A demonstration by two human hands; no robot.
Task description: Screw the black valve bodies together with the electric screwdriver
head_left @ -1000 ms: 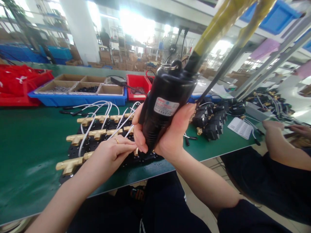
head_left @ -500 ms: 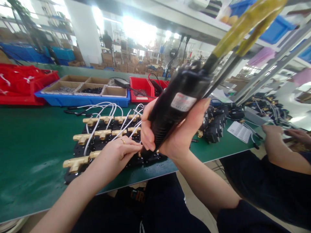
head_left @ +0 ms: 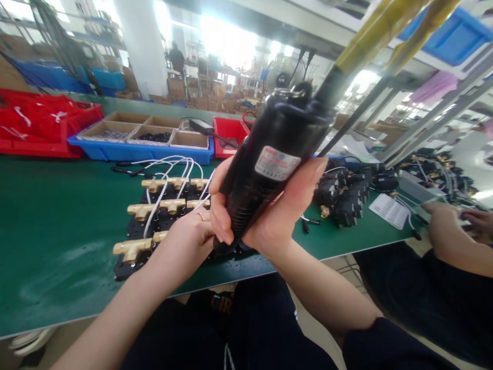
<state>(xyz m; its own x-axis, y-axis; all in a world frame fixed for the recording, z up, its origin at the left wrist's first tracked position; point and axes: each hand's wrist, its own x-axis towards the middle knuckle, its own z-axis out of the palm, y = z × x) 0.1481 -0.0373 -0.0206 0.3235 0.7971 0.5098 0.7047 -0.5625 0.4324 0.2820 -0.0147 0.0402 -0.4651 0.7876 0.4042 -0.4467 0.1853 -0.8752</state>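
Observation:
My right hand (head_left: 269, 226) is wrapped around a black electric screwdriver (head_left: 265, 174) with a white label, tilted so its lower end points down and left. Beside that lower end, my left hand (head_left: 192, 231) has its fingers pressed together; what they hold, if anything, is hidden. Both hands are over rows of black flat parts (head_left: 126, 270), each bearing a brass T-shaped fitting (head_left: 133, 249). White cables (head_left: 154, 210) loop among the fittings. The screwdriver and hands cover the parts on the right, and the screwdriver's tip does not show.
Behind the rows stand a blue tray (head_left: 142, 151) with cardboard compartments of small parts and red bins (head_left: 38, 149). Black assemblies (head_left: 344, 198) and a printed sheet (head_left: 389, 210) lie to the right. A co-worker's hands (head_left: 442, 213) are at the far right. Yellow-wrapped cords (head_left: 370, 36) rise from the screwdriver.
The screwdriver and my right hand have shifted left in view, while the bench scene has slid right. My left fingers stay close to the screwdriver's lower end.

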